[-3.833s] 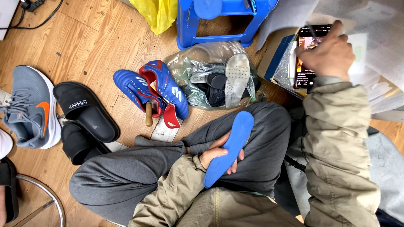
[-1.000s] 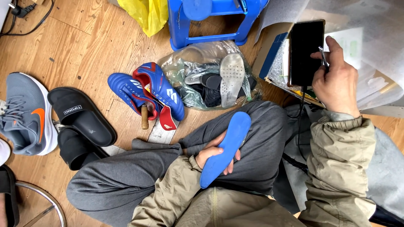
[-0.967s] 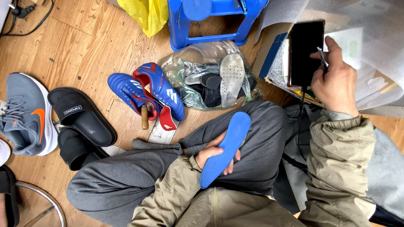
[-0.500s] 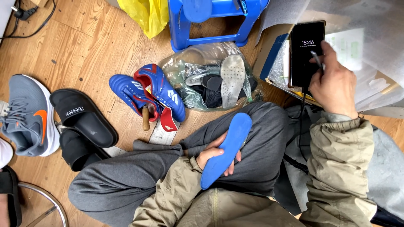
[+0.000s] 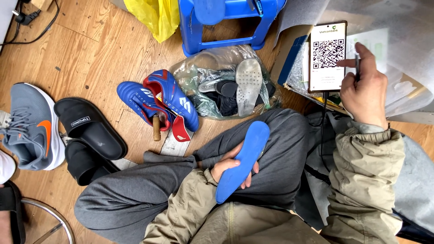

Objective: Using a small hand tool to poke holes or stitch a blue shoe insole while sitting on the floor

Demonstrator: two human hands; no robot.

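The left hand (image 5: 231,168) rests on the person's lap, fingers curled around a blue insole (image 5: 242,166). The insole's long side slants from down by the belly up toward the knee. The right hand (image 5: 365,90) is farther off, up by a phone (image 5: 327,56) with a lit screen. Its thumb touches the phone's edge and its fingers pinch a thin pen (image 5: 356,63). Blue shoes (image 5: 158,101) lie on the floor (image 5: 90,49), left of the knee.

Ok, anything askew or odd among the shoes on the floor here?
Yes: the blue football boots lie tipped together on their sides, and a wooden handle pokes out between them. The left hand holds a loose blue insole.
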